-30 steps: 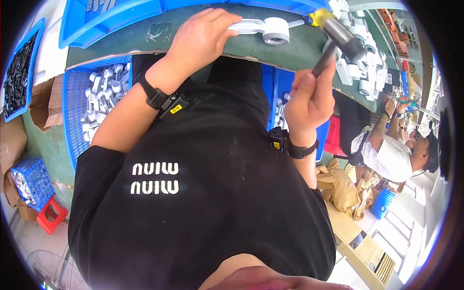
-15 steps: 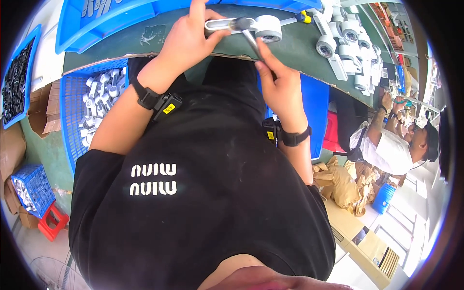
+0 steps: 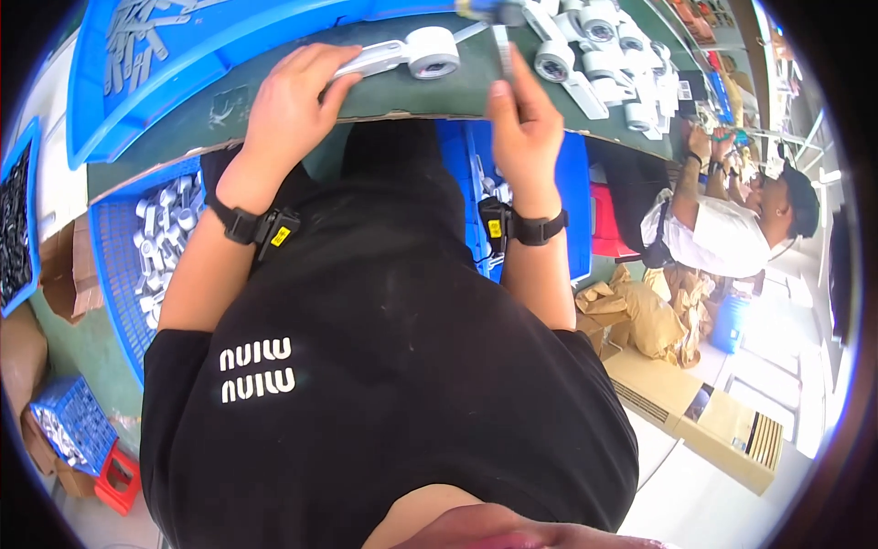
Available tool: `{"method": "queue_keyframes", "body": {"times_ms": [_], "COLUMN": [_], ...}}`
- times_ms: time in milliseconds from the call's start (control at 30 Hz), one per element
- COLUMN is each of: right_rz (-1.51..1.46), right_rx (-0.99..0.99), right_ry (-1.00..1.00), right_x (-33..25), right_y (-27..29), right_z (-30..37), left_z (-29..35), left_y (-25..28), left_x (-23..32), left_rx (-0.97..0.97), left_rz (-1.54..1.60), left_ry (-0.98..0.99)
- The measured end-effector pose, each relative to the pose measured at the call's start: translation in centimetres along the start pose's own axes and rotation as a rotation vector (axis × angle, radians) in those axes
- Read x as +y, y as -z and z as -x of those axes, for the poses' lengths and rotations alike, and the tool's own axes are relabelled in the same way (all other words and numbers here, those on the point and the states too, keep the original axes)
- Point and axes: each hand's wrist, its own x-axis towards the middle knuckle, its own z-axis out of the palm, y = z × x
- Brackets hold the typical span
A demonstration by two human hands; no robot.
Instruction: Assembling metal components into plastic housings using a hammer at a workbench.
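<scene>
My left hand (image 3: 297,96) is closed on the arm end of a white plastic part (image 3: 430,53), which has a round housing at its far end. The part lies along the green table top, its round end to the right of my fingers. In my right hand (image 3: 529,133) is a hammer (image 3: 502,46), gripped by its handle with thumb and forefinger along it. The hammer's head is near the upper edge of the view, apart from the part and slightly blurred. A narrow grey strip (image 3: 472,30) shows beside the round housing.
A pile of similar white parts (image 3: 599,69) covers the table at right. A blue tray (image 3: 96,119) with flat grey pieces stands at left. Below the table edge are a blue crate (image 3: 119,265) of white parts and a blue bin (image 3: 572,197). A co-worker (image 3: 713,229) sits at right.
The hammer head was over the part's arm; now it is raised off it, farther up and right. My left hand still holds the part. The whole view has shifted somewhat.
</scene>
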Motion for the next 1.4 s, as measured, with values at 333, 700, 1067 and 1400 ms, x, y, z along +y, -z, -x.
{"method": "queue_keyframes", "body": {"times_ms": [333,700,1067,1400], "right_rz": [0.645,0.363,0.133,-0.334], "right_rx": [0.258,0.033,-0.334,-0.155], "right_ry": [0.008,0.083,0.195,-0.374], "right_x": [10.9,5.3,-3.5,3.7], "right_y": [12.2,5.7,-6.3,-0.9], "right_z": [-4.9,-2.6,-2.2,-3.7], "left_z": [3.7,33.6,47.4,8.6], "left_y": [10.1,28.2,20.9,28.9], "left_x": [-0.6,-13.1,-13.0,-2.9], "left_rx": [-0.11,0.068,0.476,-0.302], "left_rz": [0.276,0.396,0.307,0.323], "left_ry": [0.145,1.665,1.979,0.874]}}
